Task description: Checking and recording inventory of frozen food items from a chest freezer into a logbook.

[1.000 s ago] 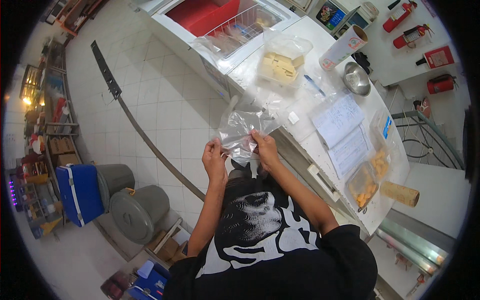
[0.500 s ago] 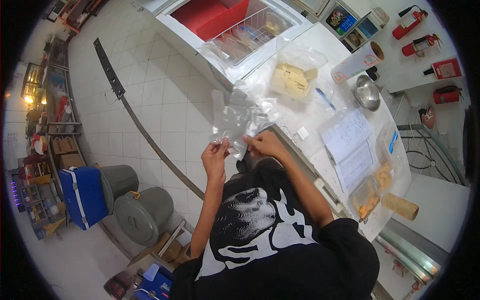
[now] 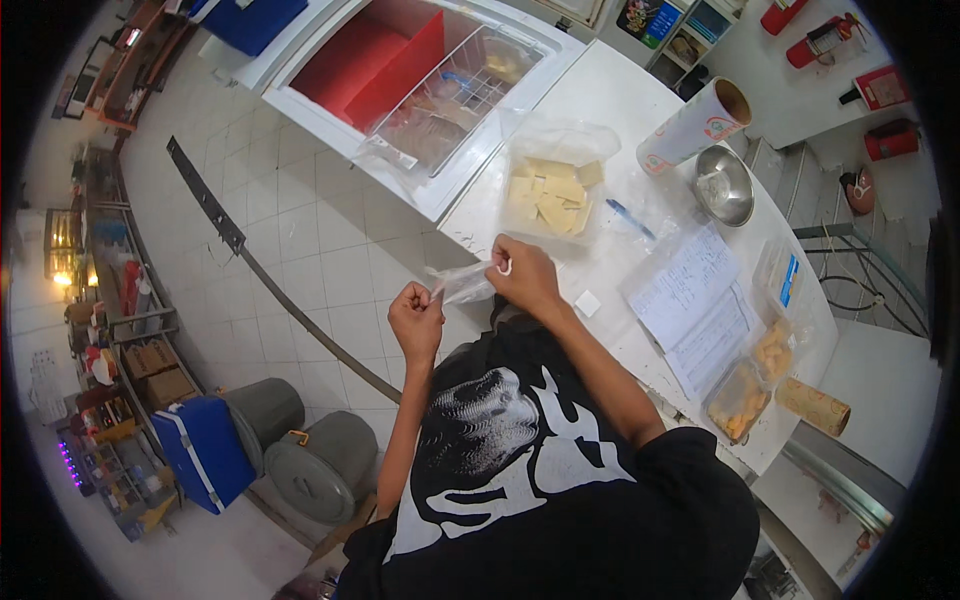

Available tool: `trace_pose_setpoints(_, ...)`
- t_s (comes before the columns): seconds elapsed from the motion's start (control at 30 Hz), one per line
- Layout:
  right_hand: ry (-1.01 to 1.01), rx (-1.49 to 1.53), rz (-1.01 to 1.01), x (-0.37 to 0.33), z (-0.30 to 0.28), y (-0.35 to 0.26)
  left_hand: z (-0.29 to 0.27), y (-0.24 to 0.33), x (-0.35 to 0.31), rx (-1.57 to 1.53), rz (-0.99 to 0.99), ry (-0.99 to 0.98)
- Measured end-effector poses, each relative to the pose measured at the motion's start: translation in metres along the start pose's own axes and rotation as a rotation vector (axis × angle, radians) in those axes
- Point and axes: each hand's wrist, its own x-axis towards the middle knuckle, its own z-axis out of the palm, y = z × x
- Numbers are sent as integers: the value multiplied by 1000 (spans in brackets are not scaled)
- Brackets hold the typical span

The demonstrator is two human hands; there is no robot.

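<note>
A clear plastic bag (image 3: 466, 284) is stretched between my two hands, just off the table's left edge. My left hand (image 3: 416, 322) pinches one side of it with closed fingers. On the other side, my right hand (image 3: 524, 275) grips it in a closed fist, higher up and nearer the table. Beyond my right hand stands a clear plastic container (image 3: 512, 212) with pale yellow flat pieces (image 3: 552, 192) in it. A small white square (image 3: 587, 304) lies on the table by my right wrist.
The white table (image 3: 610, 110) holds an open notebook (image 3: 690, 290), a blue pen (image 3: 630, 218), a metal bowl (image 3: 723, 186), a plastic roll (image 3: 690, 128) and tubs of orange pieces (image 3: 738, 410). An open chest freezer (image 3: 440, 195) adjoins it. Grey bins (image 3: 315, 470) stand left.
The bag, spread wide and hanging beyond my hands before, is now gathered into a short strip between them. My right hand has moved up, and the view has shifted.
</note>
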Motion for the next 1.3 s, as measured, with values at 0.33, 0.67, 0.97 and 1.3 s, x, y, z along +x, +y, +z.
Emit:
trace_pose_setpoints(0.33, -491, 1088, -35, 36, 13, 9, 54, 61, 10, -2, 120, -176)
trace_pose_setpoints(0.67, -306, 1619, 172, 87, -16, -25, 60, 81, 34, 268, 424, -158)
trace_pose_setpoints(0.97, -122, 1368, -325, 86, -40, -82, 67, 119, 60, 128, 626, -168)
trace_pose_setpoints(1.3, -269, 1114, -263, 107, -73, -111, 60, 145, 62, 144, 640, -191)
